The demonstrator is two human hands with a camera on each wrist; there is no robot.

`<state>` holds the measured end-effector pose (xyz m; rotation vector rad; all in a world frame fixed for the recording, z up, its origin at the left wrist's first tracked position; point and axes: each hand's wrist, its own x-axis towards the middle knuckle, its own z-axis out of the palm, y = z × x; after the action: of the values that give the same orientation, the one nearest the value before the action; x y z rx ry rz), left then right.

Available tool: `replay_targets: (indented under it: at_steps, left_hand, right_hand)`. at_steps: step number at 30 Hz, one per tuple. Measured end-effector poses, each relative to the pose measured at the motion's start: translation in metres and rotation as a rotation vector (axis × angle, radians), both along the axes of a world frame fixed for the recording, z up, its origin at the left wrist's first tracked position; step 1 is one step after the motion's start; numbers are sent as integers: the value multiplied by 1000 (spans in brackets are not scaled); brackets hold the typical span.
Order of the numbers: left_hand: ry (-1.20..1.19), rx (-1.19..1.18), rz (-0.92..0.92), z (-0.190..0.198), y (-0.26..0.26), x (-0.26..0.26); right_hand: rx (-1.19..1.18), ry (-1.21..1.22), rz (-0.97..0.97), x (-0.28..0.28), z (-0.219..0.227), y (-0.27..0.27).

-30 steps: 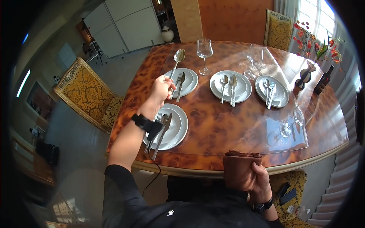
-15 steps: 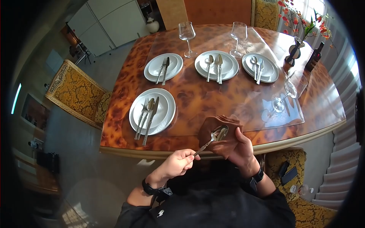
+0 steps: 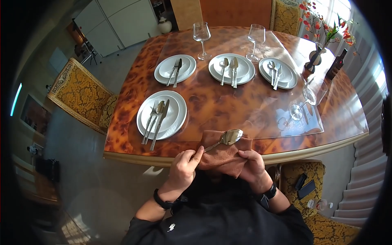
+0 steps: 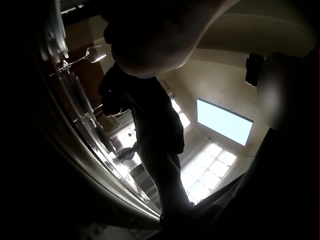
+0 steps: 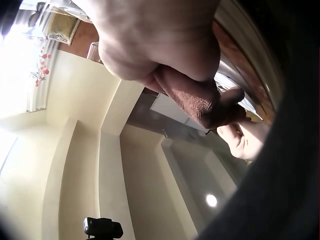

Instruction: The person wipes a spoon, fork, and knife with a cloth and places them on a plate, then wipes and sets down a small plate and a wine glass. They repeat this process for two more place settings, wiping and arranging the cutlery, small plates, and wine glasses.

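Grip of left hand closed on spoon, of right hand on cloth, thumb uppermost.

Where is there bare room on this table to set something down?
The widest bare patch is mid-tabletop, bordered by the near-left plate, the three far plates, the rightmost wine glass and the held brown cloth. A smaller one lies between that glass and the table's right edge. The far row is crowded, with two glasses close behind the plates.
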<state>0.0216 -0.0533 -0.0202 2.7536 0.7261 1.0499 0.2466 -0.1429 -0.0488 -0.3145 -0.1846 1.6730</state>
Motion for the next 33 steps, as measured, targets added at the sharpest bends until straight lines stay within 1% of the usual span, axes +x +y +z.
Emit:
replay_targets:
  at_steps: [2,3,4,6,8,9,10,11,12,13,14,15,16,18,22,24,26,28,31,33]
  left_hand:
    - [19,-6,27,0,0,-7]
    - [-33,-27,35,-5,2,-11]
    - [-40,-47,36,-6,2,-15]
    - [-56,-84,51,-7,2,-28]
    - [-139,-111,114,-5,10,-43]
    - [-181,-123,147,-3,16,-53]
    - [-222,-202,223,4,25,-65]
    - [-265,-279,296,13,38,-79]
    - [-338,-302,362,18,54,-91]
    - [-333,-294,449,18,73,-107]
    - [-280,-213,539,24,91,-117]
    - [-259,-187,587,16,111,-131]
    - [-277,-201,562,11,127,-142]
    - [-99,-271,725,2,152,-154]
    - [-66,-267,723,-14,171,-163]
    - [-28,-287,732,-13,172,-159]
    - [-77,-413,723,-13,172,-158]
    - [-126,-518,687,-20,174,-161]
    - [-192,-616,559,-23,177,-166]
    - [-228,-754,557,-27,179,-170]
  right_hand:
    - [14,7,7,11,10,1]
    - [-14,30,-5,14,21,0]
    - [-63,88,3,22,9,1]
    - [-63,166,-17,33,-6,0]
    - [17,291,-28,43,-21,-1]
    - [34,237,-85,46,-14,-1]
    - [9,205,-169,48,-10,-2]
    - [18,156,-213,49,-6,-3]
    - [29,109,-259,49,-4,-3]
    - [36,65,-272,50,-5,-4]
    - [42,21,-287,50,-8,-6]
    - [30,-16,-291,51,-13,-7]
    - [27,-14,-266,50,-17,-8]
    - [21,-13,-223,49,-22,-8]
    - [1,53,-306,50,-37,-15]
    - [10,20,-327,50,-32,-12]
    - [14,-49,-350,47,-23,-11]
    - [7,-33,-340,47,-19,-8]
    - [-7,-23,-343,44,-15,-3]
    - [-38,-12,-340,43,-17,1]
